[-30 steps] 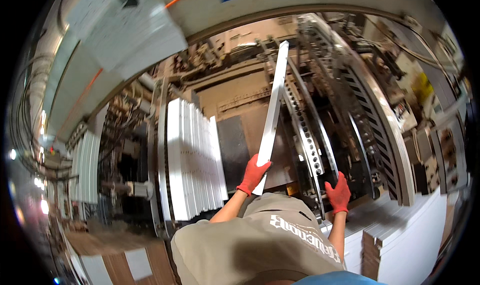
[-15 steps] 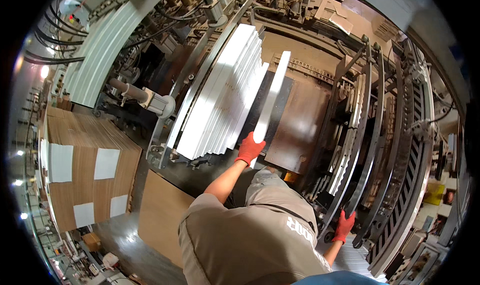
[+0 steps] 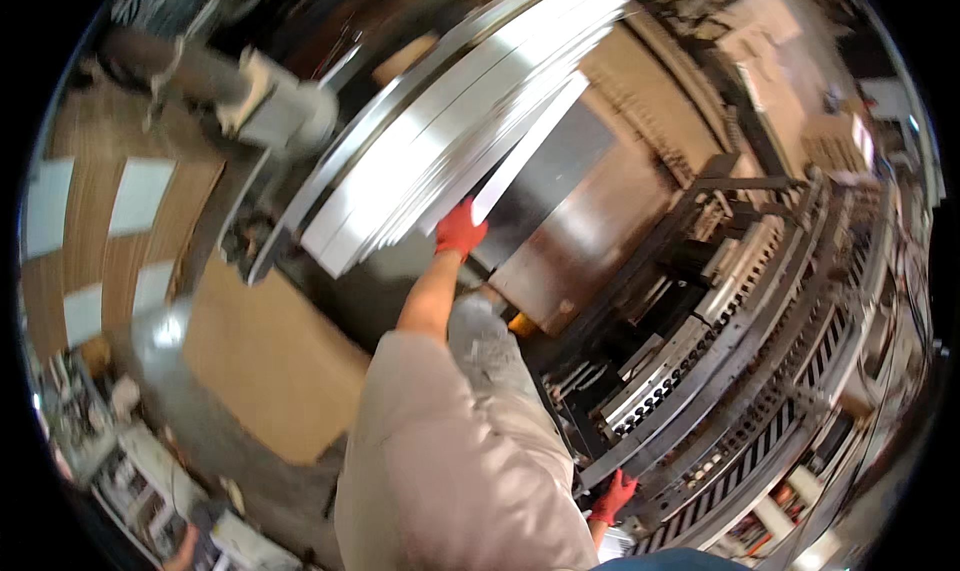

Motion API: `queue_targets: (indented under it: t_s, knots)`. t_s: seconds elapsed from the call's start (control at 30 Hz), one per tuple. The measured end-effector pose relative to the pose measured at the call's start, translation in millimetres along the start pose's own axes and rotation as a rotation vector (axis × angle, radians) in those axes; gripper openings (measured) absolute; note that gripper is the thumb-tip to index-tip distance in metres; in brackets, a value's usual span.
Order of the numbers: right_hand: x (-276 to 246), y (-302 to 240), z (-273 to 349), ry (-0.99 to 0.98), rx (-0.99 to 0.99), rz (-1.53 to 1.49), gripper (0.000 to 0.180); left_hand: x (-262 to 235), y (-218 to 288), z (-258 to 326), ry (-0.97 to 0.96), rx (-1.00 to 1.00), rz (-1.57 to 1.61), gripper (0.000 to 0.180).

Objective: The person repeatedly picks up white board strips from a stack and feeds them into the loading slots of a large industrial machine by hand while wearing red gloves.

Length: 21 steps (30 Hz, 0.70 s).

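Observation:
My left hand (image 3: 460, 229), in a red glove, is closed on the near end of a long white flat strip (image 3: 530, 146) that looks like folded cardboard. The strip slants up and away, close along the right side of a thick row of similar white pieces (image 3: 440, 131) standing on edge. At the lower right my right hand (image 3: 613, 498), also red-gloved, is at the near end of a dark metal rail (image 3: 690, 401). Its fingers seem curled over the rail, though blur hides the exact grip.
A metal side bar (image 3: 330, 166) runs along the row's left. Brown and white stacked cardboard (image 3: 90, 211) stands at the left, with a brown sheet (image 3: 270, 361) on the floor nearby. A brown metal plate (image 3: 570, 241) lies right of the strip. Striped machine rails (image 3: 770, 451) curve along the right.
The view has turned and shifted, with blur. My left hand has brought the white strip from apart on the right to close against the row. My right hand stays by the rail's end.

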State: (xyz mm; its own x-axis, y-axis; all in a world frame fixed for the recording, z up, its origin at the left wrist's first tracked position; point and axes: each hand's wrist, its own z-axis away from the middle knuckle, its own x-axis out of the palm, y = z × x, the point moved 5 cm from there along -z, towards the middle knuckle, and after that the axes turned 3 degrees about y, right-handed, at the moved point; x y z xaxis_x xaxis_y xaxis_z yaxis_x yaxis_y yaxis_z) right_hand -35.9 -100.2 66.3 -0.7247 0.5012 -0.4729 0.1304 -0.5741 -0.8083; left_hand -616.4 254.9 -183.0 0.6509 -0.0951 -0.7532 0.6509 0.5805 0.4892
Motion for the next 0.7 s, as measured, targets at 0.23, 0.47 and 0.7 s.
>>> queue_targets:
  t_s: [0.23,0.47,0.7]
  knots:
    - [-0.3,-15.8,2.8,0.091,0.157,0.457,0.016,43.5,-36.1,-27.3,0.301,-0.249,-0.282,0.047]
    - [61.7,-47.9,-22.0,0.192,0.099,0.658,0.016,99.1,-98.0,-51.2,0.642,-0.352,-0.381,0.054]
    - [81.4,-46.9,-50.3,0.238,0.082,0.713,0.016,188.2,-227.9,-32.9,0.901,-0.910,0.690,0.059]
